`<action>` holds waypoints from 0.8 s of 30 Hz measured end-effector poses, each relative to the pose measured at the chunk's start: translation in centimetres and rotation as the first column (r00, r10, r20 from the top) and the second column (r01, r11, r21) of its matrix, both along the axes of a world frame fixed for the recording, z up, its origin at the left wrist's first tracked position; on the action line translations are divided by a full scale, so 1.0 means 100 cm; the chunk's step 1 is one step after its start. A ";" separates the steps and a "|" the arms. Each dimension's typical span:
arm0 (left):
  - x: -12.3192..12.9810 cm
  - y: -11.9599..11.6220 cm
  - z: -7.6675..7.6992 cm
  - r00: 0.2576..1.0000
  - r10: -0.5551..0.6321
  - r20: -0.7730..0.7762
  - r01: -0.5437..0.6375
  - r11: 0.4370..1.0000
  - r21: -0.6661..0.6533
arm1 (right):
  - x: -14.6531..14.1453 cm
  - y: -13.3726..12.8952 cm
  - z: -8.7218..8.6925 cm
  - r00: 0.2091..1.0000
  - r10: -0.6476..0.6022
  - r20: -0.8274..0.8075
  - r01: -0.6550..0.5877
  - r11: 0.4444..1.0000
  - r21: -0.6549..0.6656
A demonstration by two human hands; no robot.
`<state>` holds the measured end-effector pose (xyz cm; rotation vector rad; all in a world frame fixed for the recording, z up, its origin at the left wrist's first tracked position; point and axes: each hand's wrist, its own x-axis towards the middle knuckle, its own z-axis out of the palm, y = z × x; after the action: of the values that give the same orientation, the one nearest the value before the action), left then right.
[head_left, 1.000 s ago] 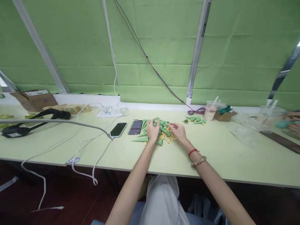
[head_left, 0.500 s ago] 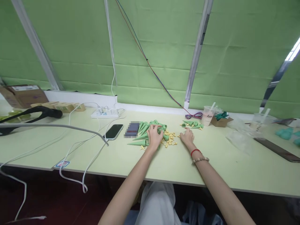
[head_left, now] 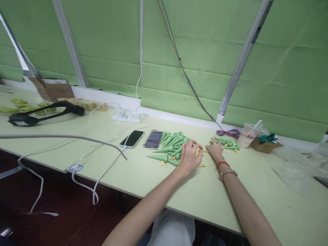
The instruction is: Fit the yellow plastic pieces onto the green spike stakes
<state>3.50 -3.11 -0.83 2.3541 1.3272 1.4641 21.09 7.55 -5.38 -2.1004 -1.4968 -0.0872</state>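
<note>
Green cones partly hidden by the hands, rightmost cup cut off

- Lighting: fairly bright, soft + even on tabletop; main src unclear.
- Bright slit btwn blinds, far L.
- Under-table floor v. dark, detail mostly lost; one sm. glint bottom L.
- Shadows faint, soft-edged, nr L hand + R hand.
- Wide-angle distortion: posts lean, edges stretched.
- Slight softness overall; yellow pcs lack fine detail.
- Plastic bag, R side: hazy, low contrast.
- Pixelated patch mid-table, L of cones.
</note>
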 end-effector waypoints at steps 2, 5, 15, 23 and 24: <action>0.001 0.000 0.001 1.000 0.000 0.007 0.000 1.000 -0.001 | 0.001 0.002 -0.002 0.999 0.020 -0.025 -0.021 0.999 -0.048; 0.000 0.002 0.002 1.000 0.017 0.020 -0.017 1.000 -0.001 | -0.004 -0.003 -0.001 0.997 0.078 -0.008 -0.078 0.997 -0.007; -0.013 0.015 -0.002 0.993 0.071 0.089 -0.068 0.997 -0.043 | -0.029 -0.041 0.002 0.971 0.221 -0.087 -0.211 0.971 0.114; -0.016 0.013 -0.003 0.997 0.066 0.051 -0.061 0.994 -0.091 | -0.041 -0.052 0.014 0.834 0.364 -0.414 -0.121 0.853 0.508; -0.016 0.010 -0.002 0.997 0.057 0.042 -0.053 0.995 -0.085 | -0.043 -0.053 0.016 0.789 0.408 -0.459 -0.121 0.836 0.535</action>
<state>1.91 -2.06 -1.01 2.2373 1.4241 1.4365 16.75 2.26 -3.78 -1.3244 -1.2310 0.2307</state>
